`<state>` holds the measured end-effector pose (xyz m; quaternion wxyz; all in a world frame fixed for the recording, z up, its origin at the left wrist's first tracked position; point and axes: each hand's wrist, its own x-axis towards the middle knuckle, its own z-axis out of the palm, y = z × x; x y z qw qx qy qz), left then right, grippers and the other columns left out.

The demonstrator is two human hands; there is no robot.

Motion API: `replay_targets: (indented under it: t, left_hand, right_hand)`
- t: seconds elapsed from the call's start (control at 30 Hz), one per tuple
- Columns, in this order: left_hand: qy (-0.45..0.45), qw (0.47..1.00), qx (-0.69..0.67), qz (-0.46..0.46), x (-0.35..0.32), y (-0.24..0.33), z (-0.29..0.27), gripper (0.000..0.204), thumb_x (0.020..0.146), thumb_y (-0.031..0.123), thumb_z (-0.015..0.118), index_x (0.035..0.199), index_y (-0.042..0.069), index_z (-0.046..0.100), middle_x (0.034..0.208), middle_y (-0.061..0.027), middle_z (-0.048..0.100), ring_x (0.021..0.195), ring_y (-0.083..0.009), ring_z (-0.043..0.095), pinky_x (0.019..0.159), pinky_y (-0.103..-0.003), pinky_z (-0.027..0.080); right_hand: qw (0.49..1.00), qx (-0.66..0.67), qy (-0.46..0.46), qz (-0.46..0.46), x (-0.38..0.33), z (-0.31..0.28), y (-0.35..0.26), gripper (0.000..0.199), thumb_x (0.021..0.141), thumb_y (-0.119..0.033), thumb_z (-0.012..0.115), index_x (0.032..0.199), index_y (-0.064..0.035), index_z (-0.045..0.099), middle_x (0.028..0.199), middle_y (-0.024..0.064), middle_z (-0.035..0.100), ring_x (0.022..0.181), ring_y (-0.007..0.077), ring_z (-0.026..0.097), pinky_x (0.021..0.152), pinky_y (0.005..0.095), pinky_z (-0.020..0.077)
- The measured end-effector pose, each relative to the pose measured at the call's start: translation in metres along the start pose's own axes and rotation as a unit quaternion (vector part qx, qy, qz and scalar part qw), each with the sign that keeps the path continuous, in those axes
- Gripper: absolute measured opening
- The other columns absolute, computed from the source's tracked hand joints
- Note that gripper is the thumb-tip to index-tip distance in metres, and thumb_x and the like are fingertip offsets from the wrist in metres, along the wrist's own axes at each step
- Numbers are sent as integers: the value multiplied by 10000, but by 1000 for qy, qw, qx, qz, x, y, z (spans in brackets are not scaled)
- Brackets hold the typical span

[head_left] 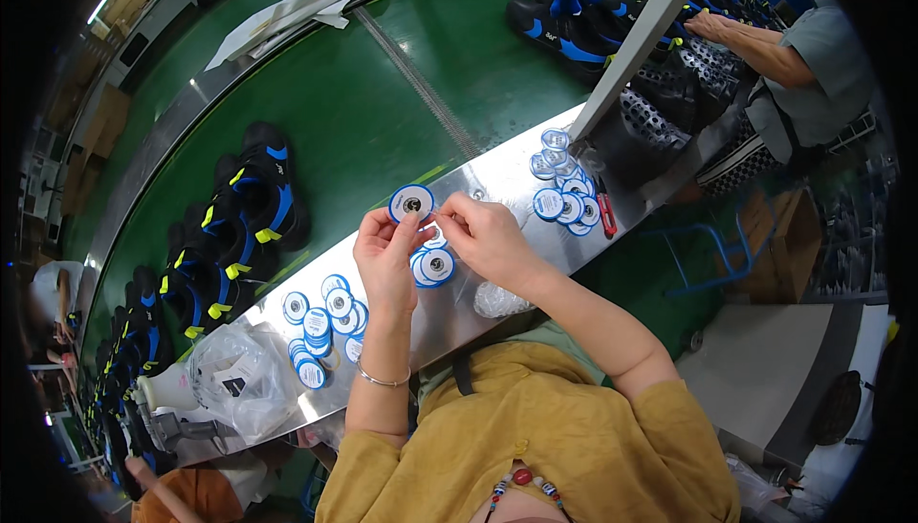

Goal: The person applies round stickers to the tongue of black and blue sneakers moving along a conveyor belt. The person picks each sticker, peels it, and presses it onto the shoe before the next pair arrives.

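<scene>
My left hand (386,253) pinches a round white tag (411,203) with a blue rim and a dark centre, holding it up above the metal ledge. Close against the tag's right edge, my right hand (486,241) has thumb and forefinger pressed together. What lies between those fingertips is too small to make out. Just below the hands, a few like tags (437,266) lie on the ledge. A larger group of tags (318,322) is spread to the left, partly stacked. Further tags (572,206) overlap at the right, beside a red-handled cutting tool (606,214).
The metal ledge (457,317) runs along a green conveyor belt (335,131). Black-and-blue shoes (263,188) line the belt at left, more shoes (564,31) at far right. A clear plastic bag (239,375) and crumpled plastic (499,300) lie on the ledge. A co-worker (813,64) handles shoes at right.
</scene>
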<state>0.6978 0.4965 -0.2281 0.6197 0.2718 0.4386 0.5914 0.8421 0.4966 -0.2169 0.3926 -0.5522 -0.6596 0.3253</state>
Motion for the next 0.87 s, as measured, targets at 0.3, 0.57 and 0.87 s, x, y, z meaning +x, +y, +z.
replay_targets:
  t: [0.3, 0.57, 0.87]
  left_hand:
    - [4, 998, 23, 57, -3, -14, 1, 88, 882, -14, 637, 945, -20, 576, 919, -108, 668, 826, -166, 662, 779, -287, 552]
    - [-12, 998, 7, 61, -4, -22, 0, 89, 875, -17, 650, 941, -20, 592, 926, -111, 671, 860, -163, 656, 817, -291, 538]
    - [-99, 994, -30, 27, -5, -21, -5, 181, 960, 119, 562, 1015, -45, 619, 1076, -165, 652, 1039, -258, 631, 961, -350, 476]
  right_hand:
    - [996, 60, -4, 59, 1, 1, 8, 124, 880, -99, 606, 844, 18, 592, 669, 121, 626, 583, 177, 598, 547, 315, 459]
    - [987, 117, -23, 110, 2, -2, 10, 127, 887, -93, 602, 867, 33, 599, 701, 97, 631, 620, 113, 563, 572, 284, 455]
    - [996, 71, -19, 51, -3, -6, 18, 120, 918, -89, 543, 950, 22, 575, 846, 168, 675, 794, 276, 675, 684, 349, 500]
